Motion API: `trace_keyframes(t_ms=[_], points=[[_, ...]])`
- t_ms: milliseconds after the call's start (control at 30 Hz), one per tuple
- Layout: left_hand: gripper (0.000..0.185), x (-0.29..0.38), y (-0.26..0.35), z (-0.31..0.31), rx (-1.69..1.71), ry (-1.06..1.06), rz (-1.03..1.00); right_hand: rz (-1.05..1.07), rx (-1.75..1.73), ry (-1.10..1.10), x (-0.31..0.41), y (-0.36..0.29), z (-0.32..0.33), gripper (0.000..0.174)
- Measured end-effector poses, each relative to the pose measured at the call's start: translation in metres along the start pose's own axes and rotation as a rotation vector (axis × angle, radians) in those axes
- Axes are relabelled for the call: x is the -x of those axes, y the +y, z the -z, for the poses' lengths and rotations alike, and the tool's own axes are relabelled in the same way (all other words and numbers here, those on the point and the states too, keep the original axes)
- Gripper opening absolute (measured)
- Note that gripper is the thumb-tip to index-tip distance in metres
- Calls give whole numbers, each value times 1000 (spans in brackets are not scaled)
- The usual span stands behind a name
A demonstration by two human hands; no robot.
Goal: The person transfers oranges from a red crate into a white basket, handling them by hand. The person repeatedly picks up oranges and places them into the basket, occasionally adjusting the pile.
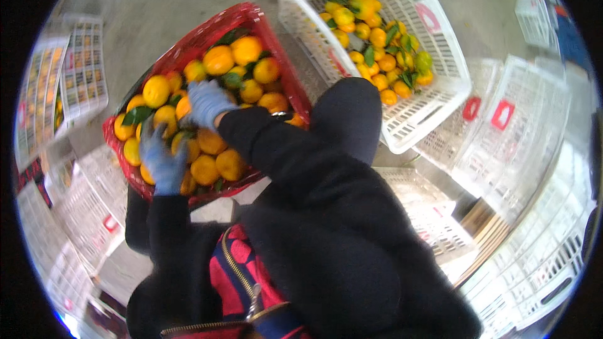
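Note:
A red basket (264, 14) full of orange citrus fruit, with some green leaves, sits before me. Both my hands wear light blue gloves and reach into it. My left hand (162, 162) lies over the fruit at the near left side, its fingers spread and nothing visibly gripped. Farther in, my right hand (207, 101) is bent down among the fruit. An orange citrus fruit (183, 107) shows against its fingers, but blur hides whether they grip it. Right of the basket stands a white plastic crate (426, 113), partly filled with smaller orange and yellow-green citrus, some with leaves.
Tall white crates (85, 70) with fruit stand at the far left. Below them are more white crates (89, 193). Stacked white crates (523, 117) line the right side, near some wooden slats (485, 235). My knee (351, 113) is between the basket and the white crate.

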State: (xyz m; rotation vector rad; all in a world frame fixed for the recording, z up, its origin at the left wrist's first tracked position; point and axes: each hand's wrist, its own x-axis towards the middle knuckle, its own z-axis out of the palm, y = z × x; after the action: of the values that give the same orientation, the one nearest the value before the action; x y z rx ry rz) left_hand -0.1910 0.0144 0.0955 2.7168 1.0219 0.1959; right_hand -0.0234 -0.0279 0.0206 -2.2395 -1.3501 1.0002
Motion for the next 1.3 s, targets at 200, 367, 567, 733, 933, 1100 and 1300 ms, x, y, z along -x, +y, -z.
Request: trace_keyframes(t_ms=[200, 367, 567, 733, 933, 1100, 1300], points=[[43, -35, -23, -9, 187, -35, -43, 2, -84, -98, -1, -2, 1, 74], [46, -61, -25, -71, -174, -296, -277, -162, -288, -108, 4, -5, 16, 66], [47, -53, -28, -65, -285, -340, -161, 89, -369, 165, 109, 47, 168, 43], [51, -56, -3, -48, -164, -278, -262, 26, -37, 695, 164, 278, 235, 41], [53, -61, 0, -48, -112, -222, -386, -563, 145, -68, 138, 369, 110, 69], [60, -58, -2, -46, -184, -242, -385, -348, -68, -86, 159, 398, 156, 50], [60, -56, -1, -49, -107, -216, -294, -525, -49, -400, 183, 380, 135, 60]])
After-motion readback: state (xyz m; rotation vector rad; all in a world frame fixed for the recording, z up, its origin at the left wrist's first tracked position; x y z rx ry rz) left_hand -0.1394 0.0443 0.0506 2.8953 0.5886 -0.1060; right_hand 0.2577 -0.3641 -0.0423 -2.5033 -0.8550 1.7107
